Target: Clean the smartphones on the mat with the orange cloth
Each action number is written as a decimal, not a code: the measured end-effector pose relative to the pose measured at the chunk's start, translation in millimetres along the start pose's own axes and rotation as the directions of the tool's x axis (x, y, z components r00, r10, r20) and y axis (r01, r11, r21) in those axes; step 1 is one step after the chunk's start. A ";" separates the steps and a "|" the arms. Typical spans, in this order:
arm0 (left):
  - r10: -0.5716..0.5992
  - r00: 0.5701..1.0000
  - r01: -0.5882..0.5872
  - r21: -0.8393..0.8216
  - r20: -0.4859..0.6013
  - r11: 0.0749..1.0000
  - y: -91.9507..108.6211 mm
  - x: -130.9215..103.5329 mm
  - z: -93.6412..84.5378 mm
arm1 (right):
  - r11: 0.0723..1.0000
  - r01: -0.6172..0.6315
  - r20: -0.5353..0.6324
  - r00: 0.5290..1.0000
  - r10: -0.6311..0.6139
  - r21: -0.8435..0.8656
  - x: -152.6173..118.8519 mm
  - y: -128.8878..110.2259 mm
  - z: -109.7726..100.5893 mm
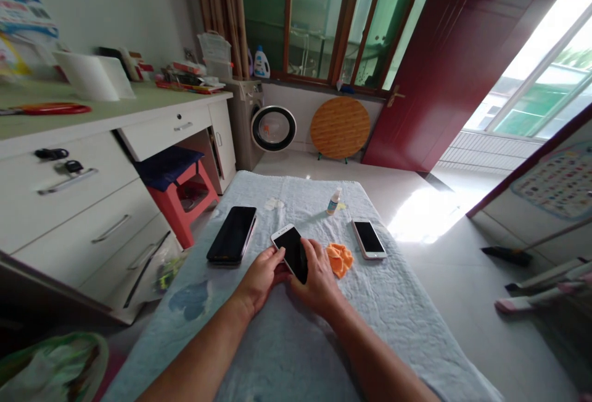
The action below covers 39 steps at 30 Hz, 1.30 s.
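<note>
Between my hands a white-framed smartphone (290, 246) is tilted, its dark screen facing up toward me. My left hand (263, 275) grips its left edge, thumb on the rim. The fingers of my right hand (318, 274) close round its right side and cover part of the screen. Just right of my right hand lies a crumpled orange cloth (340, 260). A small spray bottle (333, 201) stands upright beyond it. Farther right a second white phone (369, 240) lies face up. On the left a larger black device (232, 235) rests on the cloth-covered table.
A light blue cloth (379, 322) covers the table. To the left are a red stool (185, 205) and a white drawer desk (69, 217). Ahead stand a washing machine (243, 124) with its door open and a round wooden tabletop (340, 126) against the wall.
</note>
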State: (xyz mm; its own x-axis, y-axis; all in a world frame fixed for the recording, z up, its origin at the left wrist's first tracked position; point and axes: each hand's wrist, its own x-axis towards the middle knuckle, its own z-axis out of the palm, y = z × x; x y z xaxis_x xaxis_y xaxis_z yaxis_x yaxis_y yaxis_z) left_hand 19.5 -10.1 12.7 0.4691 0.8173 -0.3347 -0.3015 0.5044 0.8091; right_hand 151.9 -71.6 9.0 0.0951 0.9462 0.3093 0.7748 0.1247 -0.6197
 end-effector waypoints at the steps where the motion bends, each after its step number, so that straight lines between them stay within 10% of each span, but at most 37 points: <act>1: 0.016 1.000 -0.015 -0.013 0.014 1.000 -0.4 0.1 0.1 | 1.000 0.009 -0.024 1.000 -0.009 -0.009 0.7 -0.4 -1.4; 8: 0.020 0.999 -0.020 0.006 0.034 1.000 8.1 -4.0 -2.4 | 0.990 0.000 -0.280 0.959 -0.040 -0.141 17.8 30.4 -39.3; 19: -0.007 0.998 -0.001 0.137 0.057 0.991 7.5 -4.1 -5.0 | 0.636 -0.678 -0.439 0.729 0.524 -0.367 28.0 103.1 -95.1; 33: 0.049 0.998 -0.058 0.222 0.047 0.973 12.1 -6.7 -3.9 | 0.617 -0.679 -0.342 0.734 0.586 -0.399 29.6 114.2 -92.9; 39: 0.291 0.956 -0.279 0.383 0.030 0.880 10.8 -8.6 -1.8 | 0.609 -0.666 -0.333 0.745 0.578 -0.431 29.3 112.0 -92.4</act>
State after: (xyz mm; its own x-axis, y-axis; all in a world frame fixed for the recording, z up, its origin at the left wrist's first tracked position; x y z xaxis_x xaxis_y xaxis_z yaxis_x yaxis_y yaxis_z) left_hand 10.7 -11.1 23.4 0.3858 0.9199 -0.0705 -0.0782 0.1088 0.9910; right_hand 299.2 -57.4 15.4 0.7272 0.6772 0.1126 0.6779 -0.6826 -0.2730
